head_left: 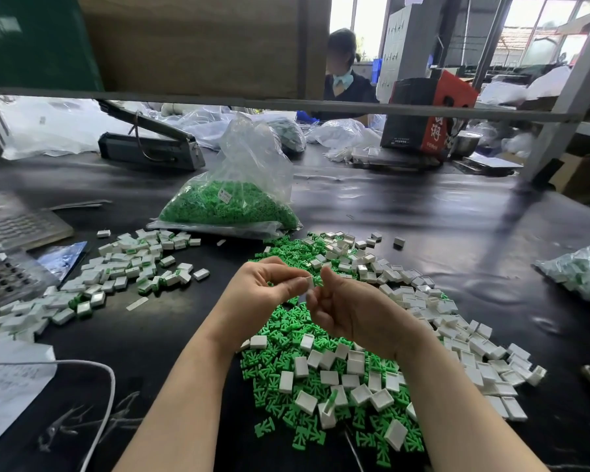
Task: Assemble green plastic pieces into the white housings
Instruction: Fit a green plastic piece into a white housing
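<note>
Both hands raised together above the middle of the black table (423,212), fingertips nearly meeting. Left hand (263,286) curled, thumb and forefinger pinched on a small white housing (310,282) at the fingertips. Right hand (351,313) loosely closed, thumb up beside that housing; whether anything sits between its fingers, cannot tell. Directly beneath the hands, a loose heap of green plastic pieces (286,379) spread over the table, with empty white housings (423,301) scattered on top of it and banked along its right side. To the left, well apart, a separate pile of assembled housings (130,267) showing green at their edges. Behind the heap, an open clear bag of green pieces (229,206) lying on the table. At far left, a keyboard (14,226) and a white cable (99,386) curving over paper. Across the table, another person (344,69) seated beside a red and black carton (426,110).
</note>
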Motion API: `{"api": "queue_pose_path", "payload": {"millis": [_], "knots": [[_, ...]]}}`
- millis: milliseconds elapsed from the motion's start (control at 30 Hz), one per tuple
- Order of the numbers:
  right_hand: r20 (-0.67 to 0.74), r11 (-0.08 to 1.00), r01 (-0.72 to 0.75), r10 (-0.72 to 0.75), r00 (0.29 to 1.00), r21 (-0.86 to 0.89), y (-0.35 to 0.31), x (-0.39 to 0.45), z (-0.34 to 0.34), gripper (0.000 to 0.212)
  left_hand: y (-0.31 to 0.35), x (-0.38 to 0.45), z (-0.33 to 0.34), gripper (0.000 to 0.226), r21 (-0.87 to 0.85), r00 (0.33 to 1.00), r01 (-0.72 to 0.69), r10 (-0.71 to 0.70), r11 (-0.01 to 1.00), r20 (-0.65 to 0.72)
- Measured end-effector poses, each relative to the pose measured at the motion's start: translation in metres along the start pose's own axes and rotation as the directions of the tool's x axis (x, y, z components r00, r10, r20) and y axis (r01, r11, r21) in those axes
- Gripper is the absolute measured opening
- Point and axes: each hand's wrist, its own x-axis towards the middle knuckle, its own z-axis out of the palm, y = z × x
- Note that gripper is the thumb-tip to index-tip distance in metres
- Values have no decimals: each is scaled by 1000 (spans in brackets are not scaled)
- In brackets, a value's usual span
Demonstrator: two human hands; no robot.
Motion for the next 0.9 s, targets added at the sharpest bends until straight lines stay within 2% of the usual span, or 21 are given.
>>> {"api": "queue_pose_path", "payload": {"millis": [167, 333, 433, 533, 900], "knots": [[85, 980, 36, -54, 995, 193, 2, 4, 10, 53, 2, 0, 2, 13, -41, 1000, 23, -22, 999, 14], [56, 939, 75, -99, 993, 337, 6, 7, 15, 46, 6, -2, 1, 22, -70, 1000, 3, -1, 998, 31], [27, 931, 92, -108, 994, 353, 7, 9, 15, 42, 7, -2, 3, 11, 3, 998, -20, 19, 1000, 66], [-7, 921, 121, -128, 992, 371, 8, 11, 16, 40, 10, -1, 6, 10, 71, 994, -54, 47, 996, 98], [-28, 911, 164, -166, 986, 378, 10, 13, 23, 29, 9, -2, 5, 11, 47, 992, -46, 40, 998, 122]]}}
